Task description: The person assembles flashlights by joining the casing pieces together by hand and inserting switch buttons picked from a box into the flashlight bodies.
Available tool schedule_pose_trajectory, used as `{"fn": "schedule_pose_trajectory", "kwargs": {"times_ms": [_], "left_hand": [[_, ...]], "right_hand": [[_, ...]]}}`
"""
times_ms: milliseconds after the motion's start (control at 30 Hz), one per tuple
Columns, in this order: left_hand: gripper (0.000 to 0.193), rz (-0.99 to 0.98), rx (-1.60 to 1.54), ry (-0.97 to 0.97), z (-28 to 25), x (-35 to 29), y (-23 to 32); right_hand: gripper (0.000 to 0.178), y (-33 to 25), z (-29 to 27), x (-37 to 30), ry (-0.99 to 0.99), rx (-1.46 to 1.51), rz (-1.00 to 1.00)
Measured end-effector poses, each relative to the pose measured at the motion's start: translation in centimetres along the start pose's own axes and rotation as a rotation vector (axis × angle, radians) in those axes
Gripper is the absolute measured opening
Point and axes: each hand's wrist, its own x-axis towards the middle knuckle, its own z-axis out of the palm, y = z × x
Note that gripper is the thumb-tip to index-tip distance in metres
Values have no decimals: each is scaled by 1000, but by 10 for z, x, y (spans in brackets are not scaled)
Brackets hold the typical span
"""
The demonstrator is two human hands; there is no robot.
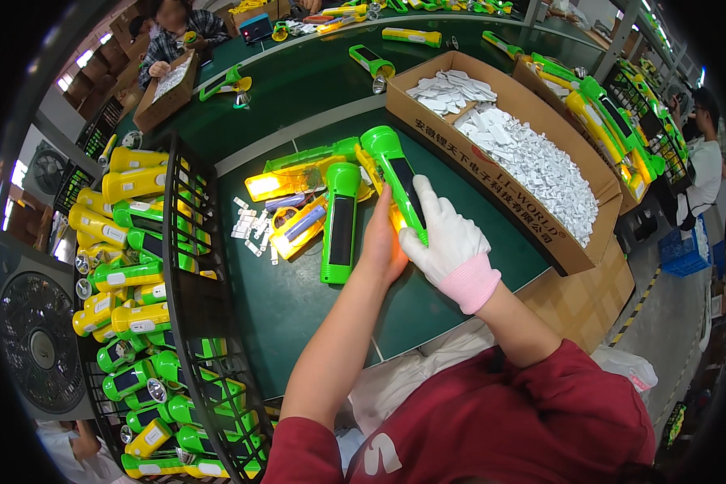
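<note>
My bare left hand (385, 240) and my right hand (452, 239), in a white glove with a pink cuff, are closed around a green and yellow flashlight (381, 140). It tilts over the table, its wide head pointing away from me and a dark panel along its top. Just left of it lies a second green flashlight (344, 184) with the same dark panel. Beside that are an opened yellow casing (289, 242) with a purple cylindrical cell (308, 216), a yellow piece with wires (278, 185), and a scatter of small white parts (254, 229).
At my left stands a black crate (206, 323) packed with flashlights. A cardboard box (492, 165) heaped with small white pieces stands at the right. A green conveyor belt (298, 89) carrying flashlights runs beyond the table. Another person (181, 36) sits across it; a fan (42, 343) is far left.
</note>
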Motion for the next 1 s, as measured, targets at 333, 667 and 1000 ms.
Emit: {"fn": "schedule_pose_trajectory", "kwargs": {"times_ms": [333,667,1000], "left_hand": [[37,-10,28,-73,-6,3,-2],[45,-26,147,-77,-2,1,-4],[35,21,179,-100,2,-5,-2]], "right_hand": [[68,8,7,-9,23,25,-81],[67,11,9,-6,19,-36,-94],[70,21,-13,1,-167,-119,-212]]}}
